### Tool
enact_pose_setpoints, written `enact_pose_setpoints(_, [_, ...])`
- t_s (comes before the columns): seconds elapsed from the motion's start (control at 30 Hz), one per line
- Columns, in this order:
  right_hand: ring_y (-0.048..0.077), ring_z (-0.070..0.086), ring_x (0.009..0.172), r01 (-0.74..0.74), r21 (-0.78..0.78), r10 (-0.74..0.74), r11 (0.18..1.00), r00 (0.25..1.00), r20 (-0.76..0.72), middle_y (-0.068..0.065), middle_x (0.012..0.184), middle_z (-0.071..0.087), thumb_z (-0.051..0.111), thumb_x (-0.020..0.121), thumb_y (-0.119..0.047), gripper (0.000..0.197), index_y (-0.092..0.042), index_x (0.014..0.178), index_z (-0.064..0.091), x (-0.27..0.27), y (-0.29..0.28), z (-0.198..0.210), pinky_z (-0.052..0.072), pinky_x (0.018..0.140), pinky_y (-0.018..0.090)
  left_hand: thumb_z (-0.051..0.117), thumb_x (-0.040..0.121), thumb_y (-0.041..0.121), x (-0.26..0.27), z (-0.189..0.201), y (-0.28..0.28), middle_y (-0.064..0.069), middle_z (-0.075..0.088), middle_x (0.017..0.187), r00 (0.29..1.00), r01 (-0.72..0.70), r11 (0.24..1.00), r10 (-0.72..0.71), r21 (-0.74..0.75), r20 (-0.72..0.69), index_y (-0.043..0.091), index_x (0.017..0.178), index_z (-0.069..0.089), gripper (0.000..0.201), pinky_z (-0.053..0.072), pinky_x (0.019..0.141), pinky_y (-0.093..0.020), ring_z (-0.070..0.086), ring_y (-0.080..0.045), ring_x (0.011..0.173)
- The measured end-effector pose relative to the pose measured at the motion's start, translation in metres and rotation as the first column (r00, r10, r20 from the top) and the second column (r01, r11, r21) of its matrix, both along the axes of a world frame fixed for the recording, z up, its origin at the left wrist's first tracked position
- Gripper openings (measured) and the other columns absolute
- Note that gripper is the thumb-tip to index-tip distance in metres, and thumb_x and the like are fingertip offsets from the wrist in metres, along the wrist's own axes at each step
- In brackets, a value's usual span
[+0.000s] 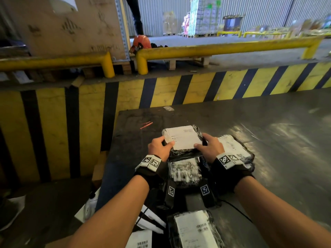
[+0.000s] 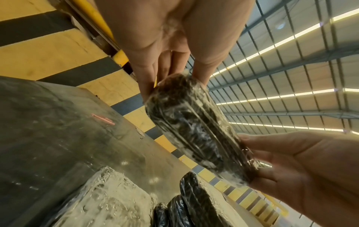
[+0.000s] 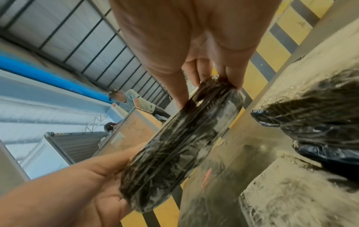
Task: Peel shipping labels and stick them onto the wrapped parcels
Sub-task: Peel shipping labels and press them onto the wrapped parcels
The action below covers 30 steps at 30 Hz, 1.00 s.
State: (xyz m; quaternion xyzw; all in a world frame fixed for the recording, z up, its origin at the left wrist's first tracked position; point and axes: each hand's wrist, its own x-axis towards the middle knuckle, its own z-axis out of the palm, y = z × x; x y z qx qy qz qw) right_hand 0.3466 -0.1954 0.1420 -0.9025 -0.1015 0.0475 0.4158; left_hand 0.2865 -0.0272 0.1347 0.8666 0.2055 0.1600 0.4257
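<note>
Dark table [image 1: 268, 122]; wrapped parcels [image 1: 236, 147], red strips [image 1: 146, 124]

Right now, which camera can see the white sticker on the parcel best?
The head camera. It looks down on the white label lying on top of the black wrapped parcel, held by the left hand and right hand. Both wrist cameras see only the parcel's wrapped edge; the label is hidden.

Glossy plastic-wrapped parcel [image 1: 186, 151], matt paper label [image 1: 182, 136]

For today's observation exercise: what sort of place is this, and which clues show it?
Probably a warehouse loading dock: yellow guard rails, a black-and-yellow hazard-striped wall, and stacked goods on pallets.
</note>
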Motion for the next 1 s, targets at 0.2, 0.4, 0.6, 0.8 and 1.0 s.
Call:
enact_pose_setpoints(0.2, [0.027,0.057,0.111,-0.024,0.060,0.022,0.998,1.000,0.021,0.007,0.124,0.062,0.066,0.083,-0.025,0.050,-0.018,0.130,0.051,-0.040,-0.022,-0.004,0.041,0.092,0.031,0.064,0.086,0.029,-0.045,-0.007,-0.021,-0.006,0.067,0.120,0.998,-0.004,1.000,0.003,0.011,0.066,0.017,0.125,0.061,0.041,0.044,0.086,-0.020,0.062,-0.022,0.109])
enact_pose_setpoints(0.4, [0.029,0.051,0.122,-0.113,0.036,0.115,0.993,0.990,-0.077,0.010,0.134,0.055,0.065,0.084,-0.029,0.061,-0.014,0.138,0.042,-0.089,-0.064,-0.040,0.038,0.102,0.035,0.065,0.086,0.027,-0.110,-0.043,-0.064,-0.005,0.065,0.124,0.998,-0.050,0.998,0.051,-0.032,0.040,0.016,0.127,0.058,0.044,0.048,0.095,-0.025,0.061,-0.020,0.112])
enact_pose_setpoints(0.6, [0.026,0.049,0.125,-0.151,0.078,0.164,0.985,0.966,-0.200,0.010,0.135,0.054,0.068,0.082,-0.026,0.064,-0.016,0.140,0.040,-0.143,-0.101,-0.089,0.037,0.105,0.033,0.068,0.083,0.028,-0.168,-0.094,-0.097,-0.005,0.063,0.127,0.992,-0.112,0.987,0.105,-0.112,-0.074,0.015,0.132,0.053,0.053,0.048,0.100,-0.037,0.059,-0.021,0.116])
enact_pose_setpoints(0.8, [0.025,0.056,0.117,-0.187,0.086,0.201,0.979,0.957,-0.208,0.006,0.128,0.060,0.071,0.078,-0.025,0.062,-0.017,0.135,0.046,-0.168,-0.119,-0.110,0.044,0.103,0.039,0.068,0.084,0.025,-0.199,-0.114,-0.117,-0.005,0.063,0.126,0.989,-0.130,0.982,0.119,-0.139,-0.085,0.015,0.132,0.053,0.051,0.048,0.099,-0.033,0.060,-0.022,0.115])
enact_pose_setpoints(1.0, [0.024,0.055,0.117,-0.169,0.012,0.168,0.986,0.967,-0.190,0.006,0.127,0.060,0.069,0.081,-0.020,0.057,-0.014,0.134,0.047,-0.193,-0.128,-0.117,0.040,0.095,0.026,0.067,0.084,0.023,-0.213,-0.129,-0.121,-0.006,0.061,0.129,0.988,-0.094,0.980,0.070,-0.177,-0.135,0.015,0.133,0.051,0.052,0.046,0.102,-0.034,0.057,-0.022,0.119])
